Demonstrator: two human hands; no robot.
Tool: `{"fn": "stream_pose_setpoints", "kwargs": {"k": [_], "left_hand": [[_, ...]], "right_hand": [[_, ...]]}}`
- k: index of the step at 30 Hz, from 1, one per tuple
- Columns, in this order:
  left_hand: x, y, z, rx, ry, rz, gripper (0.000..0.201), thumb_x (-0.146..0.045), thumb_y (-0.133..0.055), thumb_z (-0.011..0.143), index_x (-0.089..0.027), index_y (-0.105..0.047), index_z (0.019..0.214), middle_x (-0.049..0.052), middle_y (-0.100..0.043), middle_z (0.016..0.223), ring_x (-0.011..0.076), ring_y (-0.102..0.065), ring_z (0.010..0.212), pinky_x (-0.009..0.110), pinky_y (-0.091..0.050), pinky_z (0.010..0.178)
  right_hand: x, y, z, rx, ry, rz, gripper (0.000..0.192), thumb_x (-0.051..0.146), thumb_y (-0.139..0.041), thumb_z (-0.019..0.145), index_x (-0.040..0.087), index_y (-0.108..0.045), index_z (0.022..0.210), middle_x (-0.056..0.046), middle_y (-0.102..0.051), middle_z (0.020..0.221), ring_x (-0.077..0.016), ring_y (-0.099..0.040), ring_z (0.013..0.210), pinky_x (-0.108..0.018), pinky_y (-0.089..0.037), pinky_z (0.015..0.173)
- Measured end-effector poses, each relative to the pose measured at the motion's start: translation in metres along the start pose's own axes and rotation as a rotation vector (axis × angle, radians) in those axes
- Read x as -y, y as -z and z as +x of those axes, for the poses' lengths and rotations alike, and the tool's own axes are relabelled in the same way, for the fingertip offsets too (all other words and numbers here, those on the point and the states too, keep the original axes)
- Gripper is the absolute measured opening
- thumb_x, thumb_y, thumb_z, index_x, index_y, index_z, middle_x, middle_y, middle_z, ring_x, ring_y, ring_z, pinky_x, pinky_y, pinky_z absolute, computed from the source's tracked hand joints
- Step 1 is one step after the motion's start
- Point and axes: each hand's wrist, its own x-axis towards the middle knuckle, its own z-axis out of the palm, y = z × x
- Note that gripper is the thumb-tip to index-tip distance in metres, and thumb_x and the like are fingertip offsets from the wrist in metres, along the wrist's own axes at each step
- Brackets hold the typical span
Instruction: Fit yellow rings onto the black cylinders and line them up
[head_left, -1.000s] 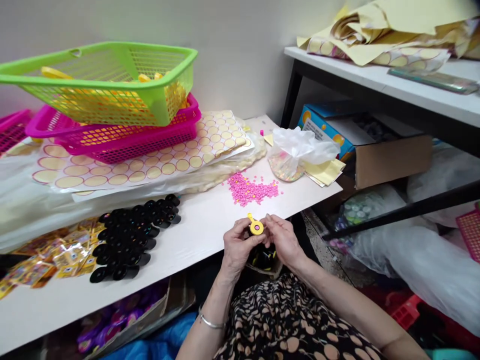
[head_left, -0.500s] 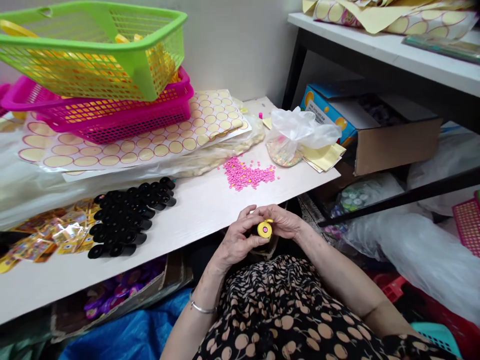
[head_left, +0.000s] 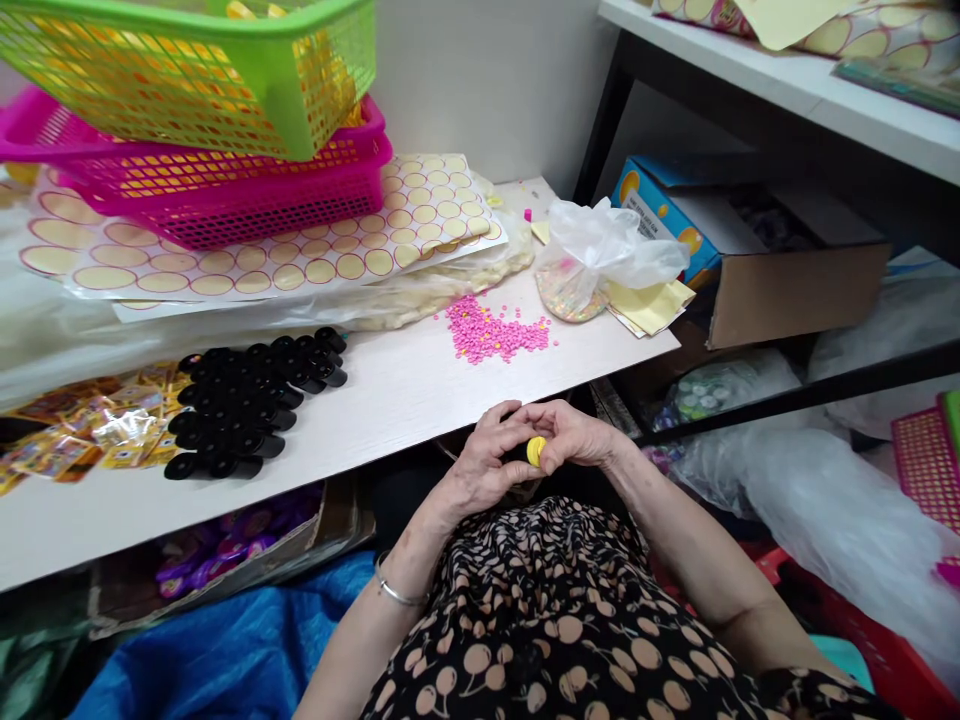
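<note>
1. Basically, both hands meet just off the table's near edge, over the lap: left hand [head_left: 484, 470] and right hand [head_left: 574, 440] are pressed close together, fingertips pinching one small yellow round piece [head_left: 535, 451] between them. Held that close in, probably so both thumbs can bear on it; what the far side of the piece looks like can't be told.
2. A thin bangle [head_left: 391, 592] sits on the left wrist; a patterned dress covers the lap.
3. On the white table [head_left: 390, 400], within the left hand's reach, a block of black caps [head_left: 251, 410] lies in tight rows, likely laid out so for quick picking.
4. Just left of them, shiny gold packets [head_left: 90, 440] lie spread flat; print on them too small to read.
5. Ahead of the hands, a loose pile of pink beads [head_left: 495, 335], kept in one heap near the middle.
6. Behind that, a clear plastic bag [head_left: 600, 255] with yellow paper slips beside it.
7. Sticker sheets [head_left: 315, 255] with yellow circles lie flat under a pink basket [head_left: 247, 205], with a green basket [head_left: 225, 80] stacked on top, weighing them down.
8. Right of the table, an open blue carton [head_left: 675, 215] under a shelf [head_left: 787, 95]; there is writing on its flap, not legible. No brand readable anywhere.
</note>
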Motion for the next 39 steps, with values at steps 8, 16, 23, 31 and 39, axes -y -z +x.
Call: {"fn": "stream_pose_setpoints", "kwargs": {"k": [8,16,23,31,39], "left_hand": [[-0.003,-0.001,-0.003,-0.022,-0.129,0.056,0.028,-0.026,-0.062,0.075,-0.023,-0.066,0.103,0.007,-0.066,0.096,0.0265,-0.040,0.117,0.040,-0.026,0.103],[0.009,0.007,-0.008,-0.017,-0.072,0.000,0.027,-0.028,-0.070,0.067,-0.021,-0.069,0.092,0.008,-0.066,0.090,0.0273,-0.043,0.116,0.042,-0.031,0.101],[-0.004,0.007,-0.014,-0.008,-0.113,-0.072,0.022,-0.029,-0.069,0.069,-0.017,-0.069,0.087,0.009,-0.063,0.084,0.0255,-0.049,0.105,0.038,-0.039,0.093],[0.006,0.001,-0.015,-0.032,-0.182,-0.121,0.016,-0.026,-0.068,0.070,-0.014,-0.067,0.081,0.009,-0.062,0.084,0.0241,-0.050,0.103,0.036,-0.042,0.089],[0.025,-0.010,-0.030,-0.088,-0.054,-0.015,0.030,-0.024,-0.078,0.056,-0.019,-0.069,0.084,0.006,-0.068,0.082,0.0295,-0.047,0.113,0.049,-0.027,0.104]], "right_hand": [[-0.004,-0.007,-0.002,-0.038,0.075,-0.077,0.052,0.018,-0.080,0.042,0.015,-0.065,0.091,-0.001,-0.063,0.087,-0.0164,-0.057,0.083,-0.026,-0.044,0.071],[-0.022,-0.021,0.003,-0.154,0.132,0.000,0.049,0.014,-0.078,0.048,0.015,-0.062,0.095,0.000,-0.062,0.087,-0.0118,-0.056,0.078,-0.022,-0.042,0.069],[-0.006,-0.030,0.000,-0.019,0.059,-0.103,0.050,0.013,-0.080,0.044,0.016,-0.059,0.089,0.000,-0.057,0.094,-0.0135,-0.054,0.083,-0.023,-0.042,0.069],[-0.026,-0.031,0.000,-0.107,0.112,-0.087,0.048,0.015,-0.079,0.049,0.016,-0.060,0.093,0.000,-0.056,0.088,-0.0127,-0.053,0.080,-0.023,-0.040,0.066],[-0.034,-0.020,0.004,0.045,-0.048,-0.189,0.054,0.020,-0.077,0.052,0.015,-0.058,0.103,0.000,-0.058,0.089,-0.0117,-0.052,0.076,-0.022,-0.039,0.064]]}}
